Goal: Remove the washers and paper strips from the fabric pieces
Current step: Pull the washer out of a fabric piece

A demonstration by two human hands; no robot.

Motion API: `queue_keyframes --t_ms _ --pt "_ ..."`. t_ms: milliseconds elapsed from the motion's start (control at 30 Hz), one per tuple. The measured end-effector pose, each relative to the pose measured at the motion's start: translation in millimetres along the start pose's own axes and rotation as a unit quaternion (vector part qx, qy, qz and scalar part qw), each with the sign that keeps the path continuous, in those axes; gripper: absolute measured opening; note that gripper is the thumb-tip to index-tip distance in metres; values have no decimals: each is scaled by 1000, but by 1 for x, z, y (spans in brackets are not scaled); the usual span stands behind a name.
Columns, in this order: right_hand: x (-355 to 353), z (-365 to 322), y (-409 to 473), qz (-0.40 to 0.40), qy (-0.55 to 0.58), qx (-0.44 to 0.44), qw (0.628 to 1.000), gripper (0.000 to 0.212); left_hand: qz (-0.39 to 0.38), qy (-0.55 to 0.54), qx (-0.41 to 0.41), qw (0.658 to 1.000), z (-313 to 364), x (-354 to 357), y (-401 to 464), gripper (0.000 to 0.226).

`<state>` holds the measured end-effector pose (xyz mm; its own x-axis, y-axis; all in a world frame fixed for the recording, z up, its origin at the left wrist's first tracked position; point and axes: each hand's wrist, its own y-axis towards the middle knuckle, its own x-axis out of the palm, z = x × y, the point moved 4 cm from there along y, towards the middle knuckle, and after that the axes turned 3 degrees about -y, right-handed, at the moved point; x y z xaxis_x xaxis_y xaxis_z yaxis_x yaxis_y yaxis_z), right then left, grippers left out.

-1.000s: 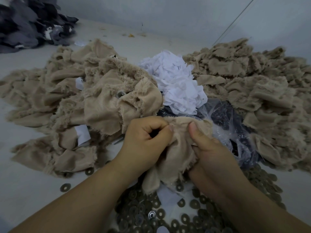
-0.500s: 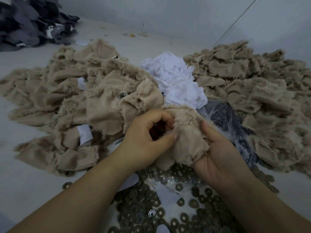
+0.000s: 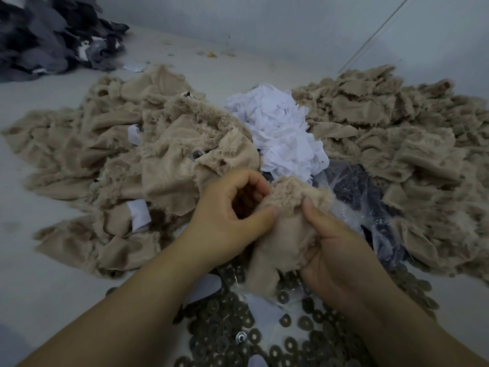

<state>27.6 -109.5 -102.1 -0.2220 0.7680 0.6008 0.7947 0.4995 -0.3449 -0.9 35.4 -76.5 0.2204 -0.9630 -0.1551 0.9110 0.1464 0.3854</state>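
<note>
Both hands hold one beige furry fabric piece (image 3: 284,234) in the middle of the view. My left hand (image 3: 227,221) pinches its upper left edge between thumb and curled fingers. My right hand (image 3: 328,250) grips it from the right, thumb pressed on the backing. No washer or paper strip shows on this piece. Below lies a heap of several dark washers (image 3: 264,337). White paper strips (image 3: 280,133) are piled behind. A beige fabric heap (image 3: 127,165) on the left shows a washer (image 3: 196,154) and paper strips (image 3: 139,213).
A second heap of beige fabric pieces (image 3: 402,154) fills the right. A clear plastic bag with dark contents (image 3: 357,197) lies right of my hands. Dark grey fabric (image 3: 47,35) is piled at the back left. A pale wall (image 3: 291,27) stands behind.
Both hands have turned and kneaded the fabric piece, so its furry side now faces up at the top. The left thumb has shifted onto the piece's edge.
</note>
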Motion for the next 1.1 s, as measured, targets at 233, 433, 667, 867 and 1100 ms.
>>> queue_keyframes --t_ms 233,433,667,867,1100 --pt "-1 -1 1 10 -3 -23 1000 50 25 121 10 992 6 1 11 18" --pt "-6 -8 3 47 -34 -55 997 47 -51 7 -108 993 -3 6 19 32" --pt "-8 -2 5 23 -38 -21 999 49 -45 -42 -122 991 -8 10 22 42" --pt "-2 1 3 -4 -8 28 1000 43 -61 -69 -87 992 -8 17 21 34" --pt "-4 -4 0 3 -4 71 997 44 -48 -88 -97 990 -12 23 13 29"
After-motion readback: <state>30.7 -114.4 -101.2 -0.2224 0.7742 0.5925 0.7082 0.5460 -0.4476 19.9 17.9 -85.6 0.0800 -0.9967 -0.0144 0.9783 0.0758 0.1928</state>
